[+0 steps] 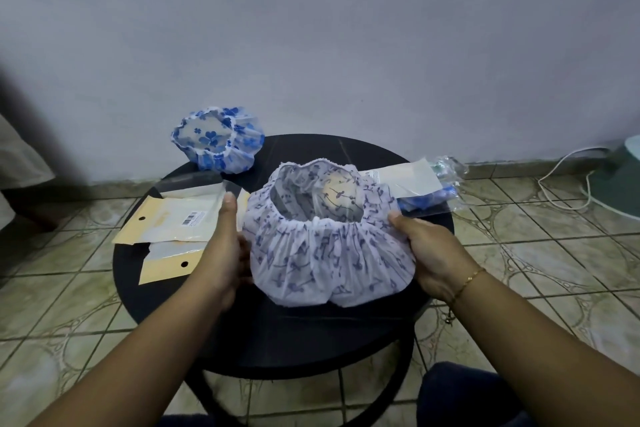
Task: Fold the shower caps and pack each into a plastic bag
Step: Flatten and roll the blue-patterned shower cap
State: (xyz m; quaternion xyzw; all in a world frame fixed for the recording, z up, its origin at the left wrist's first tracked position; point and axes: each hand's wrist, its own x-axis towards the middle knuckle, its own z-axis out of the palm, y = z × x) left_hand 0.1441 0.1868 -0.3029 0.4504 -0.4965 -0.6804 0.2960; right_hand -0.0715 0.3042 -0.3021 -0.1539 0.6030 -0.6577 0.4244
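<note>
A round black table (pixel 166 291) stands on a patterned tiled floor (pixel 52 305) in front of a plain pale wall (pixel 346 28). Nearest the camera, over the middle of the table toward its near edge, both hands hold up a white shower cap with a dark blue floral print (pixel 332 250), its gathered elastic opening turned up and away from the viewer. The left hand (pixel 227 243) holds the cap's left side, thumb straight and pointing upward, fingers tucked behind the fabric where they cannot be seen clearly. The right hand (pixel 431 253), with a thin gold bracelet (pixel 469 279) at the wrist, holds the cap's right side, thumb lying along the gathered rim and fingers wrapped under the fabric. By the table's left edge lie two flat plastic bags with cream card headers (pixel 173 222), overlapping, each with a punched hole, the upper one carrying a barcode sticker. Toward the right edge, behind the held cap, lies a packed bag with blue contents (pixel 422 191), beside crumpled clear plastic. At the far left edge sits a second shower cap with bright blue flowers (pixel 218 139), opening upward. A white cable (pixel 568 184) trails across the floor at the far right.
</note>
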